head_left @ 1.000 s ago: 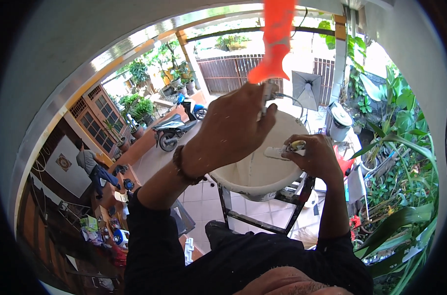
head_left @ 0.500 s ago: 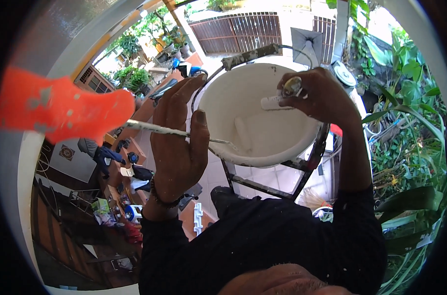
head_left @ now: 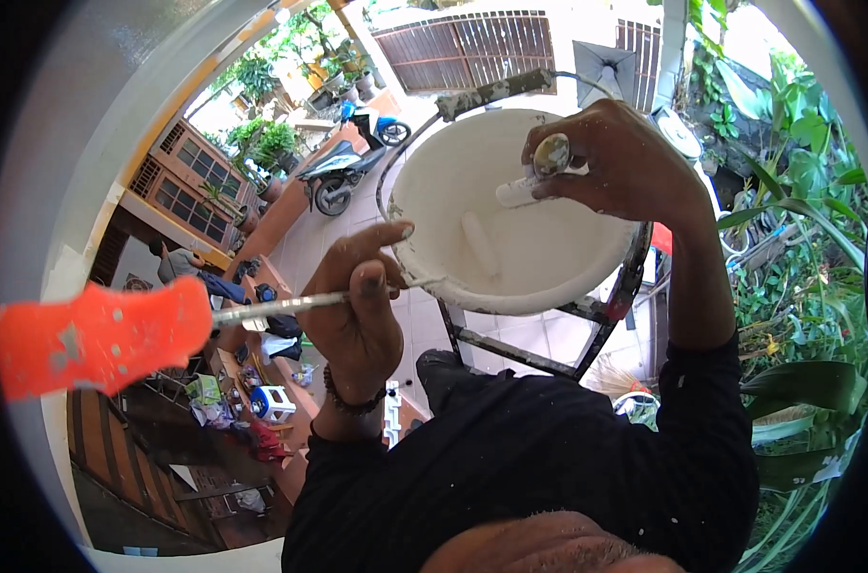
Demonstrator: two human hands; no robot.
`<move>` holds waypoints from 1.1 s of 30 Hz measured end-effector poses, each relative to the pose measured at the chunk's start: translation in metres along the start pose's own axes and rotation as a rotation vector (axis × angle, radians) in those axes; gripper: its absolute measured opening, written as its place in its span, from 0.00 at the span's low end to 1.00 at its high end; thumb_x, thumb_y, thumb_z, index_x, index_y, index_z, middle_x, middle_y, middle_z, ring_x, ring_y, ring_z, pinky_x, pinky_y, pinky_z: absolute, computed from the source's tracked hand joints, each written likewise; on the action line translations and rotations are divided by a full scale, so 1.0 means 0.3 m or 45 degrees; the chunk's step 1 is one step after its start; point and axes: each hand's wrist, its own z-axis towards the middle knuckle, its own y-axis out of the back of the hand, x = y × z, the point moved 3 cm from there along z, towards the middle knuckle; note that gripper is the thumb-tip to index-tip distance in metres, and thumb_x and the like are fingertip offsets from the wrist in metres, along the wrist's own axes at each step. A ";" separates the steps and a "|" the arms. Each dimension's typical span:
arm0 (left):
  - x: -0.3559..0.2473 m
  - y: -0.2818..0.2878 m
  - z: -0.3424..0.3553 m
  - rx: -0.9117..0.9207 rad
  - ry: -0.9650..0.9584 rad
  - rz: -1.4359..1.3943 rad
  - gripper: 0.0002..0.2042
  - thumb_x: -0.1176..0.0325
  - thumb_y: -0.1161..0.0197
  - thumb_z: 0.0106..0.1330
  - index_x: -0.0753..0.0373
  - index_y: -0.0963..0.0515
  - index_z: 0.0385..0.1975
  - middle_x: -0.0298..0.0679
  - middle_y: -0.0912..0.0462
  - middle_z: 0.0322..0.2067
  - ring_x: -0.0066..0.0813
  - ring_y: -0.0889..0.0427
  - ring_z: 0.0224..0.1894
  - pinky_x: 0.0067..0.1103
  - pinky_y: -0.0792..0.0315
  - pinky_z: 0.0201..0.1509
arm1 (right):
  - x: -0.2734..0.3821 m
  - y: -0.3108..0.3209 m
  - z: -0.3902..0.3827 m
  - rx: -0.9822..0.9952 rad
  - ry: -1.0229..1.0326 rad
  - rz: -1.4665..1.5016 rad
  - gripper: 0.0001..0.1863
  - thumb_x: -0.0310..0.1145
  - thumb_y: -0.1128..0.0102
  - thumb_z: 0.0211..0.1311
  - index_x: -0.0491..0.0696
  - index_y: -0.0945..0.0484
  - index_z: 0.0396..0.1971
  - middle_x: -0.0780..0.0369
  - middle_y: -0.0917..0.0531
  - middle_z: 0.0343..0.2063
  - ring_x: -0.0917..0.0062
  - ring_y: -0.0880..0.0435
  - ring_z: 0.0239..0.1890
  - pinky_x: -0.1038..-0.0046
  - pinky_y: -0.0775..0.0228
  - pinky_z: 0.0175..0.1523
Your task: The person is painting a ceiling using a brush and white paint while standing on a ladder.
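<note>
My left hand (head_left: 359, 320) pinches the thin metal rod of a paint roller frame between thumb and fingers. Its paint-flecked orange handle (head_left: 105, 334) points out to the left, and the rod's far end reaches the near rim of a white bucket (head_left: 432, 291). Above the bucket, my right hand (head_left: 625, 167) is closed round a paint-spattered handle (head_left: 551, 154), seen end-on. A short white cylinder (head_left: 517, 194) pokes out under those fingers; whether it belongs to the handle I cannot tell. Inside the bucket lies another white cylinder (head_left: 480, 245), like a roller sleeve.
The bucket rests on a paint-stained metal ladder (head_left: 515, 367). Dense plants (head_left: 797, 286) crowd the right side. At the left are a parked motorbike (head_left: 343, 172), a seated person (head_left: 181, 263), a small white and blue stool (head_left: 274, 404) and a low ledge with clutter.
The orange handle has swung lower. My left hand has dropped a little and its fingers have bent over toward the bucket. My right hand has shifted slightly up, keeping its grip.
</note>
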 end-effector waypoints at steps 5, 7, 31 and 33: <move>0.007 0.004 -0.002 0.029 -0.103 0.095 0.23 0.54 0.59 0.73 0.70 0.25 0.45 0.44 0.23 0.32 0.24 0.27 0.29 0.19 0.34 0.31 | 0.037 0.085 -0.001 0.103 -0.051 0.135 0.13 0.32 0.26 0.43 0.45 0.18 0.30 0.60 0.16 0.24 0.72 0.17 0.26 0.73 0.26 0.36; 0.000 0.004 -0.014 0.059 -0.178 0.179 0.22 0.56 0.61 0.73 0.70 0.26 0.46 0.45 0.22 0.34 0.29 0.26 0.31 0.23 0.32 0.36 | 0.039 0.103 0.002 0.061 0.030 0.200 0.13 0.30 0.26 0.43 0.44 0.19 0.30 0.61 0.16 0.24 0.73 0.16 0.27 0.73 0.26 0.36; -0.160 0.055 -0.063 0.344 -0.454 0.231 0.15 0.69 0.55 0.67 0.59 0.23 0.46 0.31 0.23 0.29 0.24 0.23 0.32 0.26 0.37 0.44 | -0.056 0.155 0.187 0.096 -0.142 0.211 0.14 0.36 0.25 0.37 0.44 0.18 0.24 0.59 0.17 0.23 0.71 0.18 0.26 0.70 0.27 0.36; -0.124 0.063 -0.100 0.283 -0.455 0.184 0.16 0.62 0.59 0.71 0.58 0.21 0.42 0.31 0.24 0.27 0.24 0.24 0.30 0.26 0.37 0.44 | -0.110 0.131 0.214 0.107 -0.126 0.232 0.13 0.35 0.26 0.39 0.45 0.18 0.24 0.58 0.18 0.19 0.72 0.17 0.23 0.71 0.26 0.32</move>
